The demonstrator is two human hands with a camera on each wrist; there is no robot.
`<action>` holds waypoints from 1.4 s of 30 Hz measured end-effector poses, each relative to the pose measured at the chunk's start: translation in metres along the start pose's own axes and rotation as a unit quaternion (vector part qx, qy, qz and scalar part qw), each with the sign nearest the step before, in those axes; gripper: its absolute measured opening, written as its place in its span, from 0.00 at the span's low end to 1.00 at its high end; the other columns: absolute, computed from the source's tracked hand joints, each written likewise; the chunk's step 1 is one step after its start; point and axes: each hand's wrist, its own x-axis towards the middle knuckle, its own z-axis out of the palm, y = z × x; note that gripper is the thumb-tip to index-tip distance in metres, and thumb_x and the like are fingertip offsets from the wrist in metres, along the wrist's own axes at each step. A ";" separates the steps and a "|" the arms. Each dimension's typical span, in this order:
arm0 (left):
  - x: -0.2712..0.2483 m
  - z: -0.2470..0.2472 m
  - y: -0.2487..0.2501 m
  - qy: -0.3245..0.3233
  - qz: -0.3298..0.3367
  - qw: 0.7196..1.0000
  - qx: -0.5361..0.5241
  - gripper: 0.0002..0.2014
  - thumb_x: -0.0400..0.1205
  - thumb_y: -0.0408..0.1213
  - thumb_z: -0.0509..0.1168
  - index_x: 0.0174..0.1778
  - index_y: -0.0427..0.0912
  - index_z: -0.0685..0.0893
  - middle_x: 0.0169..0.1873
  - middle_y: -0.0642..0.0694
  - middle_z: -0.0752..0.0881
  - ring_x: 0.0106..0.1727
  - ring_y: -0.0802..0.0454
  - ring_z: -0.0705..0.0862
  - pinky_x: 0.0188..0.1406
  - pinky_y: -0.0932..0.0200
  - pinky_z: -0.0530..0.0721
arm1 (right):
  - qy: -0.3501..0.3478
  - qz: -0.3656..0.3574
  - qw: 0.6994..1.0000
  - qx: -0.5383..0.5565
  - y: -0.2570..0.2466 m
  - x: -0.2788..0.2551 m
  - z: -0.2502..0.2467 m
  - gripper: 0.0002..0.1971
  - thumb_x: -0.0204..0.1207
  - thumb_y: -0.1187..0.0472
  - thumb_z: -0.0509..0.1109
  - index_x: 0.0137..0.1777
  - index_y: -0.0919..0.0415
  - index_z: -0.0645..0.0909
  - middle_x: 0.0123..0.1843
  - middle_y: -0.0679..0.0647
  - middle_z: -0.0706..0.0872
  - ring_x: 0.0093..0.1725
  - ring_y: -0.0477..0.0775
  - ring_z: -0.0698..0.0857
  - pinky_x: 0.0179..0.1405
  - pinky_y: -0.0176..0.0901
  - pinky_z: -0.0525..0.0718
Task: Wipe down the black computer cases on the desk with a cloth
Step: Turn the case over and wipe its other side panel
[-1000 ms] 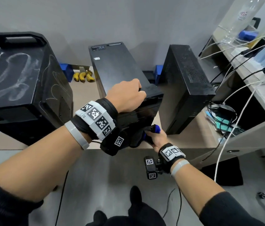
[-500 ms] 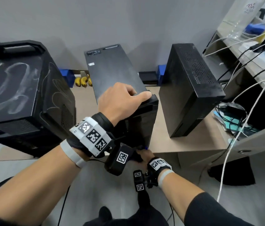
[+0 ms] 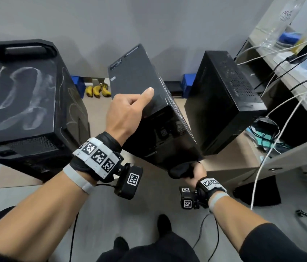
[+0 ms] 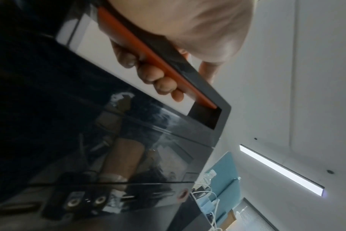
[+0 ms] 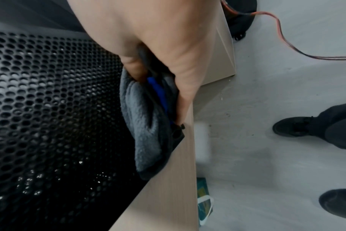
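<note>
Since half a second ago, middle case (image 3: 135, 76) tipped back off the tabletop (image 3: 230, 157), near end raised. Left hand (image 3: 124, 112) grips its top front edge, fingers curled into the recess. Right hand (image 3: 193, 173) clutches grey cloth (image 5: 144, 125) against the case's perforated underside.

- Left grip (image 3: 124, 112) raised, forearm bare, marker band on wrist; fingers (image 4: 148, 73) curled into a recess of the tilted case (image 3: 149, 103), thumb laid flat along its top.
- Right grip (image 3: 193, 173) low, at the case's bottom corner, fingers (image 5: 132, 65) bunched round a grey cloth (image 5: 146, 125); wrist banded, forearm bare, dark sleeve pushed up.
</note>
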 end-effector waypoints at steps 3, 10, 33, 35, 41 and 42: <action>0.000 -0.007 -0.020 0.008 -0.008 0.999 -0.032 0.34 0.86 0.54 0.64 0.21 0.37 0.59 0.20 0.49 0.60 0.25 0.48 0.59 0.29 0.43 0.61 | 0.001 -0.001 1.000 0.009 -0.004 0.004 -0.003 0.08 0.83 0.67 0.59 0.50 0.55 0.79 0.36 0.57 0.87 0.38 0.57 0.82 0.17 0.39 0.81; -0.008 -0.012 -0.081 0.036 -0.038 0.996 -0.078 0.29 0.88 0.43 0.64 0.25 0.33 0.61 0.27 0.46 0.61 0.30 0.50 0.61 0.30 0.45 0.60 | 0.018 -0.021 0.998 -0.049 -0.010 0.053 -0.016 0.16 0.76 0.61 0.64 0.62 0.62 0.81 0.48 0.61 0.87 0.45 0.61 0.85 0.48 0.54 0.85; -0.089 -0.016 -0.271 0.244 -0.411 0.851 -0.217 0.17 0.86 0.32 0.64 0.31 0.45 0.85 0.17 0.61 0.82 0.20 0.66 0.79 0.35 0.68 0.79 | 0.056 -0.178 0.966 -0.177 -0.022 0.075 -0.016 0.20 0.65 0.67 0.64 0.59 0.57 0.74 0.43 0.59 0.81 0.44 0.57 0.81 0.42 0.48 0.79; -0.094 -0.012 -0.272 0.243 -0.406 0.857 -0.205 0.16 0.88 0.29 0.61 0.34 0.45 0.81 0.15 0.63 0.80 0.20 0.68 0.79 0.30 0.75 0.76 | 0.052 -0.181 0.966 -0.179 -0.020 0.085 -0.019 0.22 0.58 0.64 0.64 0.56 0.56 0.75 0.44 0.61 0.82 0.45 0.59 0.81 0.43 0.50 0.80; -0.090 -0.019 -0.282 0.273 -0.435 0.821 -0.249 0.17 0.83 0.38 0.68 0.27 0.45 0.80 0.17 0.60 0.79 0.21 0.62 0.77 0.35 0.60 0.76 | 0.085 -0.174 0.950 -0.247 -0.013 0.109 -0.031 0.24 0.51 0.55 0.68 0.52 0.51 0.75 0.45 0.60 0.86 0.47 0.69 0.89 0.49 0.65 0.89; -0.090 -0.020 -0.282 0.264 -0.437 0.824 -0.247 0.18 0.83 0.37 0.68 0.26 0.45 0.81 0.18 0.58 0.80 0.22 0.61 0.78 0.36 0.60 0.77 | 0.086 -0.180 0.947 -0.251 -0.014 0.106 -0.031 0.24 0.52 0.56 0.68 0.53 0.51 0.76 0.46 0.62 0.87 0.47 0.71 0.89 0.48 0.67 0.90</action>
